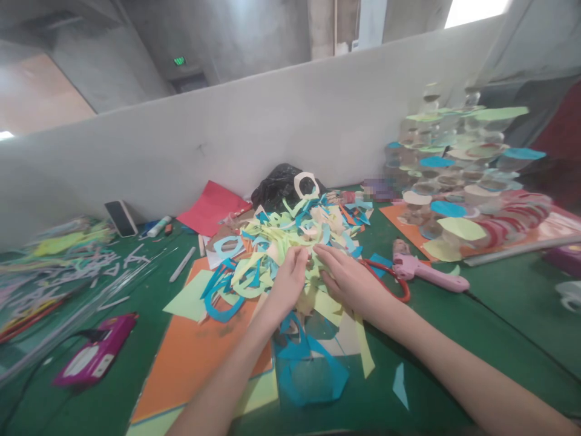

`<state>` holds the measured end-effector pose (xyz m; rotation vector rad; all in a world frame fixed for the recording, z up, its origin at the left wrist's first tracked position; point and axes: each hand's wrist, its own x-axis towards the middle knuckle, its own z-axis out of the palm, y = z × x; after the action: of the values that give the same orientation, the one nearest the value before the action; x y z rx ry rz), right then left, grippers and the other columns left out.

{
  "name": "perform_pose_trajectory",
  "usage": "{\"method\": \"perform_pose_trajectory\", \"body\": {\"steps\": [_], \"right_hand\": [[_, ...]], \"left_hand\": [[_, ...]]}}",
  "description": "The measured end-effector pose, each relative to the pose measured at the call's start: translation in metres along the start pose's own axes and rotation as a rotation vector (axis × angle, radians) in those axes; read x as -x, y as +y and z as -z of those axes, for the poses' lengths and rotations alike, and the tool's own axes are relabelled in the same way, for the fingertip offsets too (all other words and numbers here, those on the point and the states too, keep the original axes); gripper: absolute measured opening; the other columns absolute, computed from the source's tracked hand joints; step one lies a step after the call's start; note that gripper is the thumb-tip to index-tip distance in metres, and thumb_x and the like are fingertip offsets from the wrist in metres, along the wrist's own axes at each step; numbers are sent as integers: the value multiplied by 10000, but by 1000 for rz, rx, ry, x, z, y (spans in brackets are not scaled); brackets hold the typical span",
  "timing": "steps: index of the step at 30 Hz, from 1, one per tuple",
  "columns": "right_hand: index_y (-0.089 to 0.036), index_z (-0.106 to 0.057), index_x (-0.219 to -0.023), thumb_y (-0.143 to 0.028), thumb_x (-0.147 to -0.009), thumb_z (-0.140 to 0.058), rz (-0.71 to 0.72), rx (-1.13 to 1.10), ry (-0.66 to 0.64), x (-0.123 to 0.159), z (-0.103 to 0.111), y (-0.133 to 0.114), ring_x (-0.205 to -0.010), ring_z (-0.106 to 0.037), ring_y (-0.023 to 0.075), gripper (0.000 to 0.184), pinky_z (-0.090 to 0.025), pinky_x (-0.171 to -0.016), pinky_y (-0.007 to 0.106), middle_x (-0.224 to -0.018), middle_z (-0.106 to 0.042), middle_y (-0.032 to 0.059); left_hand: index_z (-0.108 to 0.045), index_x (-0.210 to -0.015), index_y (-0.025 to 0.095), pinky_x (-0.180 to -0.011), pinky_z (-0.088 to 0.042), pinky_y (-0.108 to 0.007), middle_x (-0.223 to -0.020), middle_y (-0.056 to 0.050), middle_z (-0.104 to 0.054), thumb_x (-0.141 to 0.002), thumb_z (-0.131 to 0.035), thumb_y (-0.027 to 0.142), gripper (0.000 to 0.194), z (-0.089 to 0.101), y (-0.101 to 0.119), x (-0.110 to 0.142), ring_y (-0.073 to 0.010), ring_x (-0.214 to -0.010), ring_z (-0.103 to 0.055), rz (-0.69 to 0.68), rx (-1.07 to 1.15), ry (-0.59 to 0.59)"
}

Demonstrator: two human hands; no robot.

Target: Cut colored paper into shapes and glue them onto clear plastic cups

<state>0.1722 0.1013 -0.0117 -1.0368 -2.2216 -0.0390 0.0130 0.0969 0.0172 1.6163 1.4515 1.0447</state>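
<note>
A pale partition [227, 133] stands behind a green surface [436, 345]. A heap of cut paper scraps [267, 239], mainly yellow-green, blue and cream, lies under and beyond the fingers. The left hand [290, 278] is at the near side of the heap, its fingers [300, 260] curled and drawn together; whether they pinch a scrap cannot be determined. The right hand [347, 278] is just beside it, palm down, fingers [327, 255] extended and slightly bent over the scraps; their grip cannot be determined either.

Beyond the fingers: a black plastic bag [275, 184] and, to their left, a red sheet [213, 209]. Left of and nearer than the fingers: an orange sheet [181, 363] and a purple device [97, 351]. Right of the fingers: a red loop-shaped handle [403, 292], a pink glue gun [426, 274] with a black cord and, farther off, clear stacked containers [474, 178] with coloured paper pieces.
</note>
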Motion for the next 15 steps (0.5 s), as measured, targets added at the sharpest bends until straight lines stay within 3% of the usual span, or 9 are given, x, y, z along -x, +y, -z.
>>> {"method": "perform_pose_trajectory", "body": {"steps": [5, 9, 15], "right_hand": [[-74, -548, -1188, -80, -863, -497, -11, 173, -29, -2, 8, 1, -1106, -585, 322, 329, -515, -912, 451, -1201, -628, 186], [-152, -576, -949, -82, -862, -514, -32, 305, -88, -4, 15, -1, -906, -580, 287, 127, -479, -757, 390, -957, -639, 112], [-185, -546, -849, -98, -872, -535, -20, 384, -69, -4, 16, -1, -807, -538, 248, 90, -386, -698, 344, -853, -606, 70]], "left_hand": [[-536, -993, 221, -942, -430, -358, -1070, -69, -653, -963, -345, 476, 320, 1, -2, -1, -215, -1011, -608, 29, 26, 31], [-551, -966, 223, -922, -438, -362, -1039, -70, -670, -962, -362, 451, 296, 0, -4, -2, -228, -1029, -605, 21, 10, 51], [-559, -944, 217, -889, -453, -336, -1002, -63, -678, -962, -385, 439, 283, 0, -6, -3, -207, -975, -617, -7, 3, 57]]}}
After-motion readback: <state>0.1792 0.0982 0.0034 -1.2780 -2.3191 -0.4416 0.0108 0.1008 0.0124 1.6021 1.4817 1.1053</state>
